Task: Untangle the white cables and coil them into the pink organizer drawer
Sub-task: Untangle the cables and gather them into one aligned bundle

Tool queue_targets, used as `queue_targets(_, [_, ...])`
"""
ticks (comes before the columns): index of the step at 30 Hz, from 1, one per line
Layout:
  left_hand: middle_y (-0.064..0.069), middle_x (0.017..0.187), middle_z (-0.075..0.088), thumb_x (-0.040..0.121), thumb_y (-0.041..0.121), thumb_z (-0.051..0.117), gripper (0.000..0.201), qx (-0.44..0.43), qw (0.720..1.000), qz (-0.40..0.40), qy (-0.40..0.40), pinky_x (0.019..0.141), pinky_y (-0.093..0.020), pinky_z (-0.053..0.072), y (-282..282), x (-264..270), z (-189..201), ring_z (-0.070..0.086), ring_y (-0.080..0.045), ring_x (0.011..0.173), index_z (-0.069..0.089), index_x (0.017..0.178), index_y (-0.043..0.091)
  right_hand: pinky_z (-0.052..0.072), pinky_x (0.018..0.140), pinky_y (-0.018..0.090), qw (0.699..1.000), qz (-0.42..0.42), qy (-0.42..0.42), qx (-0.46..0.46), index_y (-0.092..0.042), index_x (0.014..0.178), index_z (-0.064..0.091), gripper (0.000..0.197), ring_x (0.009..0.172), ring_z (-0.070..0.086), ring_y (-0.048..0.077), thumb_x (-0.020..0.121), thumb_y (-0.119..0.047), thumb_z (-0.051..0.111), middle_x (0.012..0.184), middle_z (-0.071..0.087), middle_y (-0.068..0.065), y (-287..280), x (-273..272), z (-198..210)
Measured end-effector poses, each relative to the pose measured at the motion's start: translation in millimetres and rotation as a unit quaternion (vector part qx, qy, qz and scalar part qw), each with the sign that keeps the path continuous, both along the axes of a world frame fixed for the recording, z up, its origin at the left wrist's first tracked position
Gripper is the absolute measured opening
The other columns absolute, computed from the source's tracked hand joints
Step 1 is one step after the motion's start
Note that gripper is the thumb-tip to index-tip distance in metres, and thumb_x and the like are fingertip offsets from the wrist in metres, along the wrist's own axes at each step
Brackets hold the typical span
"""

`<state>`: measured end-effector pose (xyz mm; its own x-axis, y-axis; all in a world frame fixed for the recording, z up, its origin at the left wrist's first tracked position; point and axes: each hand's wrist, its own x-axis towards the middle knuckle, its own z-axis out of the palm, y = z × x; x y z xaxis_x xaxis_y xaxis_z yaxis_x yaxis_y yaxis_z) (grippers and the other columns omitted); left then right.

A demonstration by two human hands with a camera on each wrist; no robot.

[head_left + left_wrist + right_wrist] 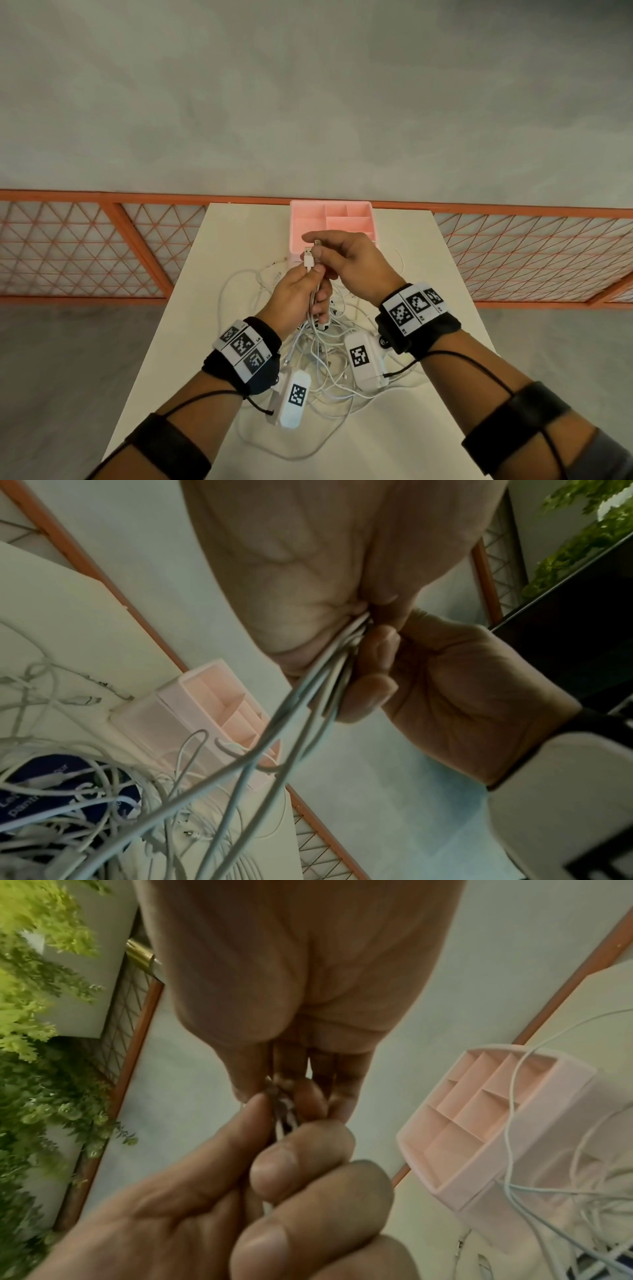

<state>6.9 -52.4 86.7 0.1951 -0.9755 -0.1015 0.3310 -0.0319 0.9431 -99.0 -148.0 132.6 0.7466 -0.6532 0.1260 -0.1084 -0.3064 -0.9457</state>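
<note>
left hand (296,298) gripping cable bundle (312,294) | right hand (349,263) pinching plug ends | tangle (329,359) still sitting at 6 o'clock of pink organizer (356,207), nothing coiled in yet

Looks like a staged recording corner rather than a home: bare grey concrete-like floor (308,102), orange-framed mesh fence panels (78,246) running from 9 to 3 o'clock, one plain white table (404,445) at 6 o'clock, leafy green plants (37,1031) beyond the fence. Coded marker tags strapped on both wrists.
</note>
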Motion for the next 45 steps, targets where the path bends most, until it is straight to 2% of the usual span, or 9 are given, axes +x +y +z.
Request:
queue_targets(9, [0.001,0.06,0.043,0.107,0.012,0.035,0.028,0.022,0.999,0.025,-0.039,0.045,-0.027,0.041,-5.0,-2.8,0.3,0.037,-0.011,0.047,0.045,0.081,0.01,0.057,0.069,0.026,0.999,-0.024,0.02,-0.005,-0.017,0.111,0.073,0.024,0.078,0.068,0.042,0.099,-0.009,0.054,0.082,0.074,0.001,3.0,3.7,-4.9])
queue_targets(12, [0.007,0.051,0.038,0.108,0.011,0.034,0.03,0.016,0.996,0.088,-0.018,0.04,-0.021,0.033,-6.5,-4.1,5.1,0.033,-0.006,0.041,0.046,0.08,0.01,0.058,0.082,0.034,0.999,0.027,-0.01,0.015,-0.025,0.133,0.059,0.037,0.091,0.068,0.037,0.101,-0.01,0.049,0.111,0.071,0.0,7.6,8.6,-13.7])
queue_targets(15, [0.007,0.05,0.043,0.108,0.019,0.036,0.029,-0.028,0.985,0.167,0.036,0.039,-0.019,0.036,-9.7,4.3,18.1,0.036,-0.004,0.038,0.05,0.084,0.009,0.056,0.094,0.04,0.995,0.054,0.001,0.082,-0.029,0.147,0.037,0.05,0.099,0.069,0.023,0.1,-0.036,0.051,0.117,0.065,-0.001,19.5,10.5,-32.6])
queue_targets(18, [0.006,0.056,0.031,0.107,0.026,0.036,0.03,-0.089,0.97,0.199,0.111,0.039,-0.019,0.028,-12.0,25.3,30.9,0.027,-0.006,0.042,0.049,0.084,0.013,0.056,0.08,0.04,0.989,0.094,0.111,0.005,-0.022,0.107,0.064,0.035,0.067,0.067,0.014,0.091,-0.053,0.057,0.079,0.07,0.002,22.4,0.6,-45.8])
queue_targets(21, [0.007,0.057,0.032,0.107,0.029,0.036,0.031,-0.095,0.949,0.27,0.129,0.037,-0.018,0.023,-9.6,54.8,39.2,0.024,-0.007,0.042,0.049,0.082,0.018,0.044,0.061,0.031,0.959,0.091,0.242,-0.119,-0.021,0.071,0.058,0.038,0.054,0.052,0.008,0.089,-0.054,0.063,0.058,0.056,-0.006,2.3,-20.3,-54.7])
queue_targets(31, [0.009,0.053,0.03,0.107,0.031,0.034,0.037,-0.068,0.912,0.381,0.137,0.038,-0.015,0.018,11.2,113.0,24.4,0.021,-0.006,0.041,0.047,0.074,0.022,0.037,0.057,0.028,0.86,-0.184,0.441,-0.177,-0.016,0.066,0.057,0.039,0.065,0.056,0.023,0.095,-0.043,0.059,0.065,0.06,0.006,-126.8,-153.2,-52.7])
queue_targets(37, [0.009,0.055,0.031,0.108,0.03,0.035,0.035,-0.022,0.931,0.354,0.091,0.039,-0.016,0.017,-1.3,90.0,6.3,0.022,-0.006,0.041,0.047,0.076,0.021,0.037,0.052,0.024,0.871,-0.375,0.265,-0.174,-0.015,0.07,0.057,0.041,0.053,0.051,0.022,0.097,-0.047,0.054,0.063,0.058,0.006,-137.5,-169.7,-4.2])
queue_targets(41, [0.008,0.054,0.031,0.108,0.03,0.035,0.035,0.003,0.934,0.349,0.082,0.042,-0.016,0.014,-8.3,81.7,1.6,0.021,-0.006,0.041,0.048,0.076,0.02,0.038,0.056,0.029,0.892,-0.364,0.235,-0.127,-0.02,0.066,0.059,0.046,0.054,0.048,0.023,0.096,-0.053,0.052,0.061,0.057,0.006,-132.4,-156.1,5.1])
queue_targets(45, [0.009,0.052,0.031,0.106,0.026,0.036,0.032,0.009,0.912,0.399,0.092,0.039,-0.015,0.017,-3.4,99.6,5.0,0.023,-0.006,0.039,0.047,0.076,0.02,0.037,0.053,0.027,0.852,-0.453,0.165,-0.204,-0.006,0.077,0.057,0.047,0.056,0.048,0.026,0.095,-0.049,0.055,0.064,0.054,0.009,-136.5,-164.7,21.9])
